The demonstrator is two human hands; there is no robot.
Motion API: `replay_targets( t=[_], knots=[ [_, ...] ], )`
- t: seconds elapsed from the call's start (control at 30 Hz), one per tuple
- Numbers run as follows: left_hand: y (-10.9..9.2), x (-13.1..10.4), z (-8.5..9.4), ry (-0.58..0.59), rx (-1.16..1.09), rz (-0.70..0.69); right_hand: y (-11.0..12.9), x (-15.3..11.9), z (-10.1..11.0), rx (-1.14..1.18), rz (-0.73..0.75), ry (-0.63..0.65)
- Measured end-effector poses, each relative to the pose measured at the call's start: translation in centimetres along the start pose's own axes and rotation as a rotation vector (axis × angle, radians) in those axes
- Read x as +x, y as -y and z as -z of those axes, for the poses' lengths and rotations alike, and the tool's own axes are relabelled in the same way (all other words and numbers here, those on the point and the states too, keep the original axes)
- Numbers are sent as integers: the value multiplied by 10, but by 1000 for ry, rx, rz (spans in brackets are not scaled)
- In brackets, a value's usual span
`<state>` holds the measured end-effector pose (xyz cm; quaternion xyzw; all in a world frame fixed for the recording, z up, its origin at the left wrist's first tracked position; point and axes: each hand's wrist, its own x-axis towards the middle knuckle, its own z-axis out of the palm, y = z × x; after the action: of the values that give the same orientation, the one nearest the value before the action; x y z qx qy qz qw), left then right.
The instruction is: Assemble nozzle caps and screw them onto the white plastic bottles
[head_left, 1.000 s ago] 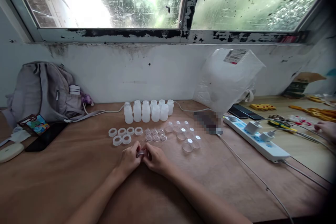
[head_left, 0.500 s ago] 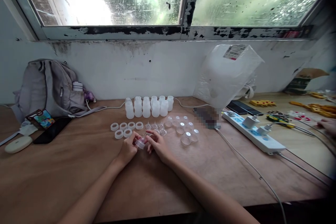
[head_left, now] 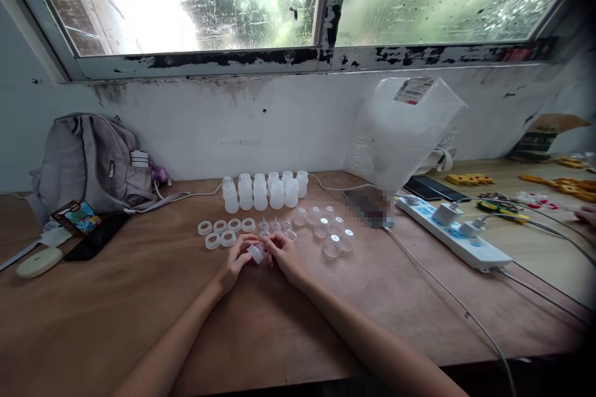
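My left hand [head_left: 236, 258] holds a translucent ring [head_left: 256, 253], which is tilted on its side. Close by on the right, the fingers of my right hand [head_left: 280, 251] are pinched together at the ring's right side, on a small clear part too hidden to name. Just behind my hands lie several clear nipples [head_left: 275, 224]. White rings [head_left: 220, 227] rest on the table to the left of them. Clear domed caps [head_left: 331, 248] stand to the right. Farther back, several frosted bottles [head_left: 260, 191] are grouped in rows.
A grey backpack [head_left: 88, 158], a black phone [head_left: 97, 237] and a round cream object [head_left: 39, 262] are on the left. At the right are a white power strip [head_left: 459, 237], cables, a plastic bag [head_left: 403, 133] and yellow tools [head_left: 559, 185]. Another person's hand [head_left: 585, 214] shows at the right edge.
The ring in my left hand has turned onto its side. My right hand's fingers have closed in beside it. The view has shifted slightly.
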<state>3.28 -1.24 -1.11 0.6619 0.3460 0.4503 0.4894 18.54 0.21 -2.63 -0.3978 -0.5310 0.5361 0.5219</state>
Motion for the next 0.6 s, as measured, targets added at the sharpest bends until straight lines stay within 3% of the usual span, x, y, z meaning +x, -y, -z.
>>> replay_targets(
  t=[0.23, 0.43, 0.6],
  knots=[
    [-10, -1, -6, -43, -218, 185, 2, -3, -1, -37, 15, 27],
    [-6, 1, -10, -55, 1, 160, 4, -4, 0, -112, 56, 2],
    [4, 9, -16, -51, -28, 230, 6, -4, -1, -225, 146, -82]
  ],
)
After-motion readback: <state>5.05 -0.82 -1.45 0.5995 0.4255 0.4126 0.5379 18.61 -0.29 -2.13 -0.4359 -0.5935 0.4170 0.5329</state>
